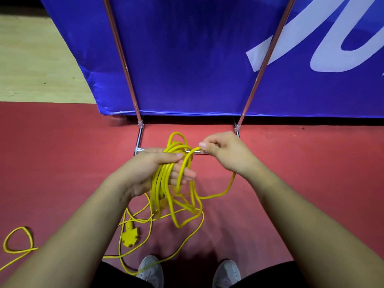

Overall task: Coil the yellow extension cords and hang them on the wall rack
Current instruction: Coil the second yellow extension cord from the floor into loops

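Nearest me, slack yellow cord (pixel 145 242) trails across the red floor (pixel 291 183), one strand crossing my left gray shoe (pixel 150 269). Its flat socket end (pixel 129 238) lies on the floor just left of my feet, with its long axis running near to far. A separate loose loop (pixel 18 240) sits well apart at the near left edge.

Above that, the coil (pixel 164 179) hangs from my left hand (pixel 145 169). Its long axis runs near to far, with one end of the loops near my feet and the other past my knuckles. My left fingers are curled round the bundled strands and clamp them against my palm.

My right hand (pixel 224 152) is just right of the coil. Thumb and forefinger pinch a single strand at the top of a fresh loop, and the rest of that strand sags to the right before curving back toward the coil.

The floor to the right of the coil is open. Just beyond my hands lies the metal frame (pixel 138 142) of the rack base, and behind it stands the blue banner (pixel 187 59). Wooden floor (pixel 31 59) shows at the far left.
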### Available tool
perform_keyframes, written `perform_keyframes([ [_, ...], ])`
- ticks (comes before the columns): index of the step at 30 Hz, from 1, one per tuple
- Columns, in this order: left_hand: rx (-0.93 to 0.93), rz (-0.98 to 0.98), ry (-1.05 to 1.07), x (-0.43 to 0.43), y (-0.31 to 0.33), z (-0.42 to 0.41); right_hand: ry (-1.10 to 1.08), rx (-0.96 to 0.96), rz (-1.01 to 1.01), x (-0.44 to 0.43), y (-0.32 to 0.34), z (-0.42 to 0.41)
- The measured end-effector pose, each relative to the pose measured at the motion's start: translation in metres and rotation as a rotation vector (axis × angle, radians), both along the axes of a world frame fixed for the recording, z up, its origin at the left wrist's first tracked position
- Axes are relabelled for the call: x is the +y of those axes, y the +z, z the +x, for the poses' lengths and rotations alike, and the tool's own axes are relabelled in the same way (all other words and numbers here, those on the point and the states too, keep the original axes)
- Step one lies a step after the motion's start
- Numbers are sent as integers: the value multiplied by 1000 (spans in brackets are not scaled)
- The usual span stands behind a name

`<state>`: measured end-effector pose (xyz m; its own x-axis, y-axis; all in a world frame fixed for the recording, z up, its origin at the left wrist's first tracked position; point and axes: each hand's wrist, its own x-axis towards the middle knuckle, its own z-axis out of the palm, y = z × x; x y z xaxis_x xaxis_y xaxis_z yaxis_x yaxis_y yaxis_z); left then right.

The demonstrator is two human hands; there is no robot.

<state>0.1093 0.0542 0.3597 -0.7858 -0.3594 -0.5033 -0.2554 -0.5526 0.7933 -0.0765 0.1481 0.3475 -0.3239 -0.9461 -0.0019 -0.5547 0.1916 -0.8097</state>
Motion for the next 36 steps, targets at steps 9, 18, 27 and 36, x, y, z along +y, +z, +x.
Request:
perform_keyframes([
  [9, 51, 49, 79, -4, -6, -1, 168, -139, 160, 2, 4, 11],
  [18, -16, 90, 89, -13, 1, 4, -7, -235, -17, 12, -9, -14],
  [27, -15, 132, 65, -10, 4, 6, 145, 113, 20, 4, 17, -3],
  [36, 39, 78, -11, -3, -3, 0, 267, 247, 20, -1, 22, 22],
])
